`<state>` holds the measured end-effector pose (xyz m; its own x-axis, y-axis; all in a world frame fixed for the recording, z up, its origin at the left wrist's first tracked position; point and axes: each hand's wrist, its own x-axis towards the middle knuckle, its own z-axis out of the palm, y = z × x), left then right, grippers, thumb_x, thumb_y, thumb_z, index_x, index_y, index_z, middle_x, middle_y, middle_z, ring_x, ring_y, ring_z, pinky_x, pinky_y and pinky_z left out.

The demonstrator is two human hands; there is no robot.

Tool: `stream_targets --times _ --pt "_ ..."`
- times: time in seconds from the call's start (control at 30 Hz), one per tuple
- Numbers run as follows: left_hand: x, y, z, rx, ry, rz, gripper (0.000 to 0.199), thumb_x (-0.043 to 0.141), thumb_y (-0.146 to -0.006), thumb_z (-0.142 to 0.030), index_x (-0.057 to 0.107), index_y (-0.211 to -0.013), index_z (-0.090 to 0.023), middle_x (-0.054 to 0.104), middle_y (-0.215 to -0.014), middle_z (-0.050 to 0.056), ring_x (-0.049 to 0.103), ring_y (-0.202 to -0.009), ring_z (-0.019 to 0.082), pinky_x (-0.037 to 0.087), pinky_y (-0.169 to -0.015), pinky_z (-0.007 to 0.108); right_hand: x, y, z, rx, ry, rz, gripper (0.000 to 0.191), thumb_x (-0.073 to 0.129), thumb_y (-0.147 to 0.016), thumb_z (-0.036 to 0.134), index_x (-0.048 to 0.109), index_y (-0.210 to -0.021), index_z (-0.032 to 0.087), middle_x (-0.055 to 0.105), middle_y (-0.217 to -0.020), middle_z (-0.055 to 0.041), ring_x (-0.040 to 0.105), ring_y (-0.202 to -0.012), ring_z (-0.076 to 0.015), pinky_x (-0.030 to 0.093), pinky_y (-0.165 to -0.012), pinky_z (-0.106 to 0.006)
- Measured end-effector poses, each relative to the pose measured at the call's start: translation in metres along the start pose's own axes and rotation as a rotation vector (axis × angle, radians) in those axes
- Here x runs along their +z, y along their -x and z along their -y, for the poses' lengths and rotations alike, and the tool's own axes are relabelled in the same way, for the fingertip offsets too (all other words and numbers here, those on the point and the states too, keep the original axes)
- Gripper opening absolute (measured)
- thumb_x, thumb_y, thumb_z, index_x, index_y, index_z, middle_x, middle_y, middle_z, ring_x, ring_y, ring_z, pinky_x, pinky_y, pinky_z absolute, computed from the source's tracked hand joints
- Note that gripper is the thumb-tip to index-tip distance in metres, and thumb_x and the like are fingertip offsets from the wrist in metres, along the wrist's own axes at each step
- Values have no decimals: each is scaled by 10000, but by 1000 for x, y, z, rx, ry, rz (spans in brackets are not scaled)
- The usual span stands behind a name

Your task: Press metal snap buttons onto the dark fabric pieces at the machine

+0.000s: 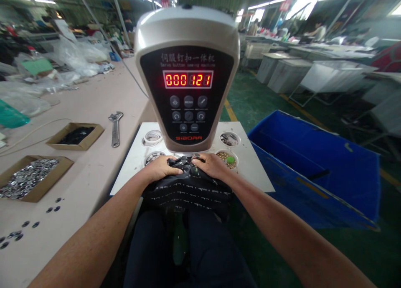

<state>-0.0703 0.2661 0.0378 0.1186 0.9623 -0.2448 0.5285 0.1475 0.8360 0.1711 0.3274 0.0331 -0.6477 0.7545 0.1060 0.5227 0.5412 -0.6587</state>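
Black fabric with rows of small white lettering [188,190] is bunched below the head of a button sewing machine [188,37], whose red display reads 000121. My left hand [159,168] grips the fabric's left side, thumb on top and fingers wrapped round it. On the right side, my right hand [210,165] pinches the same fabric near its upper edge. Both hands are close together at the machine's base. The fabric's lower part hangs over my lap. Whatever lies under the machine head is hidden.
The white machine table [257,171] has round wells with small metal parts. On the left table [90,95] are an adjustable wrench [115,129], a box of metal pieces [29,177] and a box of black pieces [75,135]. A blue bin [313,162] stands right.
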Motion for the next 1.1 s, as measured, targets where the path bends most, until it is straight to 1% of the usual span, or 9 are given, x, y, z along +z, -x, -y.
stream_targets --times 0.23,0.63,0.73,0.83,0.9,0.97,1.0,1.03,1.1 --pt "1 1 1 0 5 -4 331 813 -629 -425 727 -888 -237 775 -903 8 689 -908 274 473 -836 339 0 1 2 5 -9 -2 277 561 -964 360 771 -1073 216 766 -938 -44 667 -812 -196 426 -774 -274" --pt "2 2 1 -16 9 -30 371 829 -611 -425 738 -910 -226 777 -906 9 695 -919 280 483 -851 345 1 2 3 10 -7 -31 269 577 -959 369 775 -1072 226 769 -944 -44 674 -825 -197 428 -778 -270" --pt "3 5 0 -32 4 -44 386 831 -610 -441 734 -909 -217 776 -906 16 698 -931 293 489 -854 358 0 2 5 18 -33 -31 268 579 -953 369 779 -1041 212 766 -921 -39 666 -810 -190 423 -765 -264" --pt "4 11 -7 -36 -1 -86 443 810 -641 -491 724 -973 -211 775 -958 36 698 -980 308 499 -892 378 -1 2 8 19 -83 -48 271 578 -943 366 780 -1006 196 762 -898 -28 662 -813 -188 426 -762 -258" --pt "5 19 -14 -15 -30 -142 523 787 -675 -526 701 -1082 -208 760 -1078 59 675 -1074 318 484 -966 396 -1 4 10 8 -120 -69 276 572 -940 364 778 -996 190 764 -908 -24 666 -836 -190 435 -778 -260" --pt "5 34 -19 6 -101 -245 595 746 -722 -562 658 -1190 -206 719 -1195 87 643 -1140 323 465 -1022 421 -4 9 10 7 -159 -105 272 568 -937 355 777 -992 191 768 -929 -25 676 -862 -192 449 -811 -267" --pt "5 44 -20 20 -151 -321 611 709 -757 -584 635 -1231 -205 698 -1230 99 635 -1150 324 465 -1031 435 -8 15 7 15 -177 -127 267 569 -933 351 778 -989 194 770 -940 -27 681 -875 -194 457 -830 -275" --pt "5 58 -19 17 -179 -400 619 672 -786 -599 612 -1259 -205 683 -1239 111 646 -1118 322 495 -995 444 -14 23 3 27 -192 -150 265 572 -929 351 780 -986 197 771 -951 -30 684 -891 -200 465 -849 -285" --pt "7 92 -7 71 -211 -589 660 623 -817 -620 560 -1332 -213 630 -1292 130 638 -1123 328 536 -948 449 -33 49 -12 86 -216 -211 271 581 -918 372 784 -986 205 771 -965 -33 685 -917 -217 481 -886 -317"
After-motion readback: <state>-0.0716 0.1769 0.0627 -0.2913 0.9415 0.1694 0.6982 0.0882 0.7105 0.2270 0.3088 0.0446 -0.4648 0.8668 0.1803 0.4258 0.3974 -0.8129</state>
